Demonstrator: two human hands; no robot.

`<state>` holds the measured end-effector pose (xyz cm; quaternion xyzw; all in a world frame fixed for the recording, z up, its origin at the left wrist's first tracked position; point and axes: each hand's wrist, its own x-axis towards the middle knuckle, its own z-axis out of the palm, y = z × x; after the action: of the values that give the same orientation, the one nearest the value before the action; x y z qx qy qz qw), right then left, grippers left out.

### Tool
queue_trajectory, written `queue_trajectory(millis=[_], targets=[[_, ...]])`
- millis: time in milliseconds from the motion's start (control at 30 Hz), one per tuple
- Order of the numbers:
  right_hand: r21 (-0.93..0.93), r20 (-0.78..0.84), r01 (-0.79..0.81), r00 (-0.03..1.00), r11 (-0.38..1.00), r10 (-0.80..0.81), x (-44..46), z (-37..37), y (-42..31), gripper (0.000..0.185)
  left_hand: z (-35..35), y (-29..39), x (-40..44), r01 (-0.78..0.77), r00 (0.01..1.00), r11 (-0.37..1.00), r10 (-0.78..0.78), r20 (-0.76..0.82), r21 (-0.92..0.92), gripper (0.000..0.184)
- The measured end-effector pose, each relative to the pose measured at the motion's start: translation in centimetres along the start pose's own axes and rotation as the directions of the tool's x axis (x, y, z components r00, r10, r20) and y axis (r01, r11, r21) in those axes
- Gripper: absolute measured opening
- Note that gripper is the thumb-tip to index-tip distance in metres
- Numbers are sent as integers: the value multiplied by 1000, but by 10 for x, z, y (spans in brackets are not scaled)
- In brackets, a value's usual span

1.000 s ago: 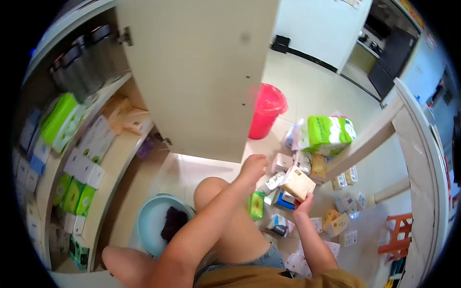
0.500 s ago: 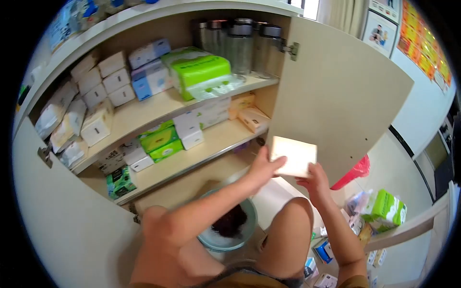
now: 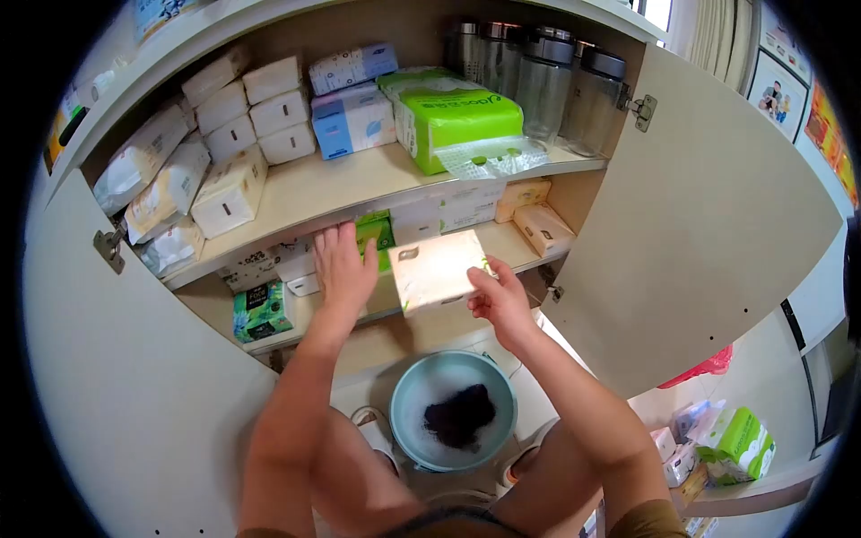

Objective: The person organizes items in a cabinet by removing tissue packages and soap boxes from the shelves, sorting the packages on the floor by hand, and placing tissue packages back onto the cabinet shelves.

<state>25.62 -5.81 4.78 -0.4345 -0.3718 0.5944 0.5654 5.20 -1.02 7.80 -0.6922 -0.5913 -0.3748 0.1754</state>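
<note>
My right hand (image 3: 502,303) grips a cream tissue pack (image 3: 439,267) by its right end, in front of the cabinet's lower shelf (image 3: 363,311). The fingers of my left hand (image 3: 345,269) are stretched out and reach up to the edge of the upper shelf, in front of the packs below. Close to that hand, a green tissue pack (image 3: 375,235) stands on the lower shelf, partly hidden. White packs (image 3: 417,221) stand to its right, and two peach packs (image 3: 543,229) lie at the shelf's right end. A dark green pack (image 3: 262,314) sits at the left end.
Tissue packs, a large green bundle (image 3: 466,117) and glass bottles (image 3: 543,88) fill the upper shelf (image 3: 359,184). A blue bucket (image 3: 408,450) with a dark wet cloth stands between my feet. The cabinet doors (image 3: 717,206) hang open on both sides. More packs (image 3: 735,446) lie at lower right.
The cream pack has moved left from beside the right door to the shelves. My left hand has let go of it and reached to the shelf; my right hand keeps hold. The view has shifted.
</note>
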Motion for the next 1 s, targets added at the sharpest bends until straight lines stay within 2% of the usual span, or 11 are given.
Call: queue_trajectory(millis=[400,433,467,500,533,567,600,767,833,867,1000], targets=[[256,102,-52,994,965,27,28,43,10,36,50,-49,12,-127,958,980,82,273,151,38],[262,140,-45,990,964,8,29,45,12,37,110,-82,7,154,984,768,-60,169,-622,37],[261,143,-51,990,964,13,29,49,12,37,142,-101,3,205,951,0,-236,200,-979,36],[240,166,-30,986,970,-11,27,54,11,32,145,-100,0,198,940,-137,-253,227,-971,37],[219,190,-9,981,976,-34,26,59,9,29,131,-91,-2,245,964,367,-187,187,-897,37],[215,195,-15,980,976,-28,26,63,8,29,117,-83,-6,156,982,882,-91,165,-444,38],[225,231,-10,972,974,-43,25,66,7,28,101,-73,-6,73,982,976,-35,184,-203,39],[275,300,11,949,961,-97,36,87,9,29,103,-68,-5,-1,969,999,-11,249,50,42],[272,306,30,945,962,-117,42,95,10,30,95,-62,-1,305,935,730,-109,337,-611,40],[273,311,27,943,962,-114,45,99,10,30,87,-62,-9,-48,975,988,78,207,-149,40],[244,214,115,962,963,-170,59,113,12,29,60,-46,-8,-127,991,985,121,58,118,36]])
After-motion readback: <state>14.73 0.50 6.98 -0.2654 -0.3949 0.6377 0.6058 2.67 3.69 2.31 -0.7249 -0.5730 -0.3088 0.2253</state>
